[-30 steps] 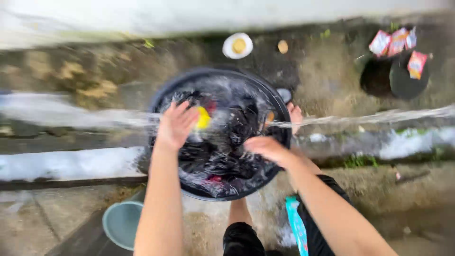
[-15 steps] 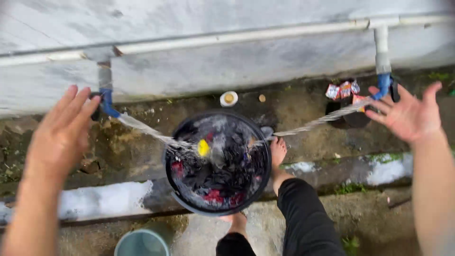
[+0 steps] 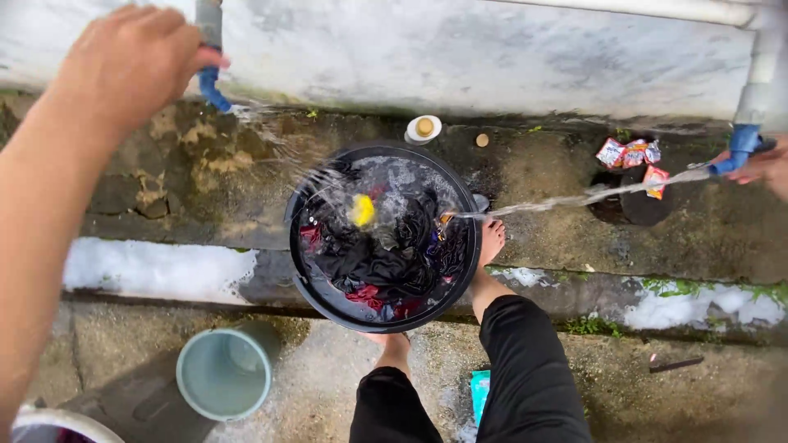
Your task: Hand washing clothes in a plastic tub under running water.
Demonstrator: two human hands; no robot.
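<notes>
My left hand (image 3: 131,61) is closed around the blue tap (image 3: 213,82) on the grey pipe at the upper left. Water sprays from it down into the black basin (image 3: 305,271). Far to the right, my right hand (image 3: 763,168) grips a second blue tap (image 3: 743,148), and a thin water stream (image 3: 574,198) arcs from it into the basin. The basin holds dark wet clothes (image 3: 377,254) with red pieces and a yellow item (image 3: 362,210). My bare feet (image 3: 491,242) stand at the basin's near and right rim.
A light green bucket (image 3: 223,373) stands at the lower left, a white tub rim (image 3: 57,425) in the corner. A small white bottle (image 3: 423,129) sits behind the basin. Colourful sachets (image 3: 630,156) lie near a dark hole. Foam patches (image 3: 156,269) line the concrete step.
Both hands left the clothes in the basin, spread wide apart, and now close on the two taps. The view has tilted up to the wall.
</notes>
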